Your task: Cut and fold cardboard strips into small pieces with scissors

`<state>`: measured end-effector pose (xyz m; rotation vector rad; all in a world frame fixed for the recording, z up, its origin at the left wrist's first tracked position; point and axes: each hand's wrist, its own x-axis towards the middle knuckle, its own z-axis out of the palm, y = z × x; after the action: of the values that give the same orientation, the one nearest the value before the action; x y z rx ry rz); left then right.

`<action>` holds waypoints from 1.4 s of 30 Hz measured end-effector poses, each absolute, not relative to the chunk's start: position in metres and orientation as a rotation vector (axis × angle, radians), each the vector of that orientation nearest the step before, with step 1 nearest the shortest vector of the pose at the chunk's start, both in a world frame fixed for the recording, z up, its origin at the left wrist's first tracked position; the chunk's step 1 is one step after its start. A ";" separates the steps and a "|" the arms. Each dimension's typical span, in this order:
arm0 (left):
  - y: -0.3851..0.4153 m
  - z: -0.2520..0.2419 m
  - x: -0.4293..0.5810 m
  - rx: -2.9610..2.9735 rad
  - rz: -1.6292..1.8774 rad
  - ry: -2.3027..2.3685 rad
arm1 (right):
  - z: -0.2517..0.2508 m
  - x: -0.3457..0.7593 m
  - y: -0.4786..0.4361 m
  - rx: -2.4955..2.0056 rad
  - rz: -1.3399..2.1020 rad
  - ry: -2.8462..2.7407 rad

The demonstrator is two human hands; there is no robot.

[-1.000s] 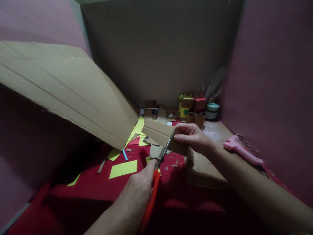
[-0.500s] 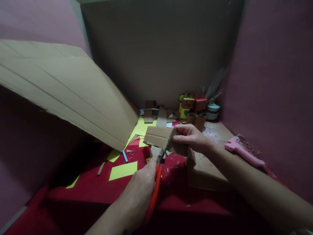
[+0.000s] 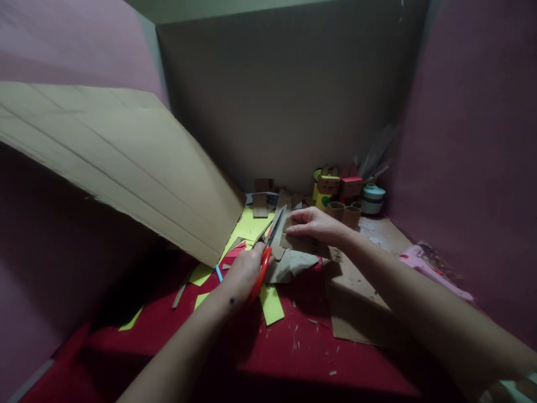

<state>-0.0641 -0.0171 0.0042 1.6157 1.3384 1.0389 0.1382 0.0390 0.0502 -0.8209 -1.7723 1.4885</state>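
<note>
My left hand is closed round the orange handles of a pair of scissors, whose blades point up and away from me. Just right of the blades, my right hand pinches a brown piece of cardboard between thumb and fingers. A narrow brown cardboard strip shows left of the blades, close to my left hand; whether it is still joined to the held piece I cannot tell. Below both hands lies a crumpled greyish sheet on the red cloth.
A big cardboard panel leans in from the left. Yellow paper, a blue stick and scraps lie about. Cardboard tubes, decorated figures and a teal-lidded pot stand at the back right. A pink glue gun lies right.
The scissors have moved up and away, and the wide cardboard between the hands now shows as a narrow strip left of the blades. The view has shifted slightly.
</note>
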 end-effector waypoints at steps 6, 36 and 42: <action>-0.011 0.015 -0.055 1.397 1.067 1.112 | 0.055 0.145 0.016 -0.781 1.456 -1.668; -0.005 0.037 0.031 1.148 1.438 0.883 | 0.000 0.195 -0.019 -0.739 1.755 -1.254; 0.002 0.033 0.033 1.110 1.469 0.907 | -0.008 0.194 -0.018 -0.772 1.733 -1.225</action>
<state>0.0333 0.0025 0.0333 1.1103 0.9065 1.4689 0.1941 -0.0178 -0.0083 -0.7720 -1.2248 1.7326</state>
